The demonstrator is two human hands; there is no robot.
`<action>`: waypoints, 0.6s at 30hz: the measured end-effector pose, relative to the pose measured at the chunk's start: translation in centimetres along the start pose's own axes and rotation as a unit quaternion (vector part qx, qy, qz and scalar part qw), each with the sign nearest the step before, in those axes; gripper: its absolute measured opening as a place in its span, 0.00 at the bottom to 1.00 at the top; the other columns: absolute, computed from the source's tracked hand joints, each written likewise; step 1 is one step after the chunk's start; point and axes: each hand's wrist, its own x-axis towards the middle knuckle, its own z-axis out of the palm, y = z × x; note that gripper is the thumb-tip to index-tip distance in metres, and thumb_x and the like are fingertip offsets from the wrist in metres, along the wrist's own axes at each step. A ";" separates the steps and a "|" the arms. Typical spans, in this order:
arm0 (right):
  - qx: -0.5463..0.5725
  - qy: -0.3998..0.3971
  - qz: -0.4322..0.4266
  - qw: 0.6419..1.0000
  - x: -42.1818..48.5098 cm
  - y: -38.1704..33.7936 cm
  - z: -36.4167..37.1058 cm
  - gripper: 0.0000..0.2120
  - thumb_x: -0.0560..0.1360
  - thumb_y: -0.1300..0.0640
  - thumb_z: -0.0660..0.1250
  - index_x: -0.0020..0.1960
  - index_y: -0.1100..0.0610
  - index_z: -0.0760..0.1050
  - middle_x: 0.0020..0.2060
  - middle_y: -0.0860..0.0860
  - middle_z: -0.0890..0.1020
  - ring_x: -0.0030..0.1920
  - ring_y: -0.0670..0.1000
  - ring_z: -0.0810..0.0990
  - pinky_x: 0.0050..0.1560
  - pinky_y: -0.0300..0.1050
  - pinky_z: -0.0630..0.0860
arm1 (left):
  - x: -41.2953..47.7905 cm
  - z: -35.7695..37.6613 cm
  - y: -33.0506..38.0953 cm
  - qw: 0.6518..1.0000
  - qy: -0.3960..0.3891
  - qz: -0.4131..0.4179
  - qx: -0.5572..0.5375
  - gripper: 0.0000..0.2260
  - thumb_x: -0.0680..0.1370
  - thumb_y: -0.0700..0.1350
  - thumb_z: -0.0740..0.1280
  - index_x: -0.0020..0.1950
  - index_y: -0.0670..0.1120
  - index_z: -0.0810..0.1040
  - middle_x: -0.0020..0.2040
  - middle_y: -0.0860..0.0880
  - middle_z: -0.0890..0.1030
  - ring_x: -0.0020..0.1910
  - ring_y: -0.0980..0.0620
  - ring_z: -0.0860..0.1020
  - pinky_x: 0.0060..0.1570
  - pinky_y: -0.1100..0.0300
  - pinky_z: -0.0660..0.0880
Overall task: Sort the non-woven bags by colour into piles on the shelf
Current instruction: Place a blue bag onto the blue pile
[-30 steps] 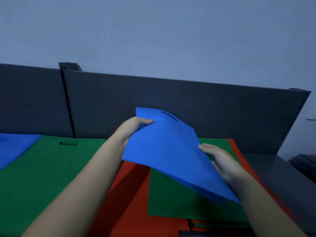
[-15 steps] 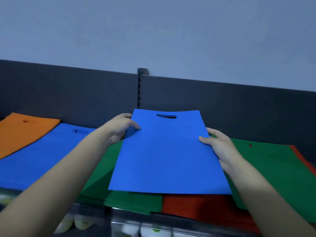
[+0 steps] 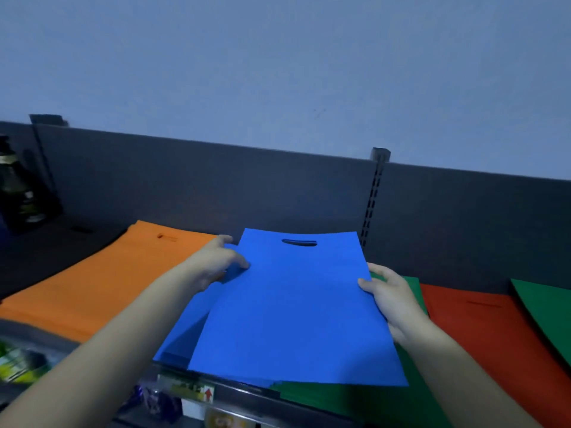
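I hold a flat blue bag (image 3: 293,307) with a handle slot by both side edges. My left hand (image 3: 216,267) pinches its left edge near the top. My right hand (image 3: 391,301) grips its right edge. The bag hovers just above the blue pile (image 3: 185,329) on the shelf, shifted a little right of it. An orange pile (image 3: 102,279) lies to the left. A green pile (image 3: 340,400) shows under and right of the held bag. Further right lie a red bag (image 3: 482,335) and another green bag (image 3: 547,310).
The dark back panel (image 3: 216,186) of the shelf runs behind the piles, with a slotted upright (image 3: 372,199). A dark bottle (image 3: 18,193) stands at the far left. A price-label rail (image 3: 191,390) and packaged goods sit below the shelf's front edge.
The view has swung left as I carried the blue bag from over the green and red bags to above the blue pile. Both hands keep hold of its edges.
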 end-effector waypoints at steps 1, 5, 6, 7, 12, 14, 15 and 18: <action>-0.001 -0.005 0.007 1.000 0.3 0.3 1.2 0.14 0.79 0.67 0.62 0.62 0.57 0.72 0.49 0.58 0.84 0.45 0.59 0.85 0.43 0.55 0.81 | 0.2 -0.8 -0.2 1.000 0.018 0.006 0.008 0.33 0.74 0.34 0.70 0.76 0.45 0.60 0.48 0.51 0.76 0.49 0.47 0.77 0.45 0.54 0.75; -0.018 -0.037 0.012 0.999 0.8 1.5 6.1 0.14 0.78 0.67 0.63 0.63 0.59 0.70 0.52 0.58 0.83 0.43 0.56 0.84 0.33 0.45 0.80 | 0.7 -3.7 -0.9 0.997 0.015 0.025 0.067 0.42 0.72 0.35 0.74 0.79 0.48 0.53 0.60 0.48 0.73 0.49 0.47 0.78 0.44 0.55 0.75; -0.030 -0.050 0.013 0.998 0.8 1.8 7.1 0.14 0.78 0.67 0.64 0.62 0.58 0.71 0.51 0.57 0.83 0.43 0.55 0.84 0.32 0.45 0.79 | 0.9 -4.3 -1.1 0.996 0.016 0.031 0.087 0.42 0.72 0.35 0.74 0.79 0.48 0.53 0.61 0.49 0.71 0.51 0.47 0.77 0.46 0.56 0.75; -0.041 -0.061 0.013 0.997 0.7 2.0 8.2 0.14 0.77 0.67 0.64 0.61 0.58 0.71 0.50 0.56 0.84 0.43 0.54 0.84 0.34 0.47 0.80 | 1.3 -4.8 -1.4 0.993 0.020 0.040 0.110 0.42 0.72 0.36 0.74 0.79 0.48 0.53 0.63 0.49 0.70 0.55 0.48 0.75 0.51 0.56 0.74; -0.180 -0.021 -0.035 0.983 1.6 4.6 11.0 0.19 0.71 0.69 0.68 0.59 0.58 0.70 0.49 0.50 0.82 0.44 0.53 0.83 0.52 0.60 0.79 | 2.8 -6.4 -3.8 0.948 -0.007 0.075 0.309 0.44 0.70 0.47 0.77 0.79 0.47 0.54 0.76 0.48 0.61 0.73 0.47 0.64 0.70 0.51 0.64; -0.293 -0.014 -0.064 0.954 2.0 5.6 11.3 0.26 0.71 0.63 0.70 0.66 0.56 0.68 0.58 0.51 0.80 0.51 0.53 0.81 0.55 0.57 0.78 | 3.3 -6.5 -5.2 0.881 -0.043 0.073 0.465 0.40 0.74 0.57 0.71 0.79 0.51 0.52 0.79 0.48 0.54 0.77 0.45 0.54 0.74 0.49 0.56; -0.388 -0.014 -0.076 0.919 2.1 6.1 11.2 0.30 0.72 0.58 0.70 0.71 0.54 0.64 0.64 0.51 0.76 0.59 0.54 0.78 0.61 0.55 0.74 | 3.4 -6.4 -5.7 0.833 -0.058 0.077 0.545 0.36 0.76 0.61 0.66 0.79 0.54 0.53 0.79 0.50 0.52 0.78 0.45 0.50 0.74 0.47 0.51; -0.681 -0.070 -0.077 0.725 2.0 7.6 11.0 0.33 0.78 0.38 0.55 0.79 0.49 0.50 0.78 0.52 0.52 0.77 0.57 0.49 0.74 0.60 0.45 | 3.7 -6.1 -6.8 0.753 -0.113 0.042 0.647 0.30 0.80 0.66 0.50 0.79 0.58 0.48 0.80 0.52 0.47 0.79 0.48 0.47 0.74 0.43 0.43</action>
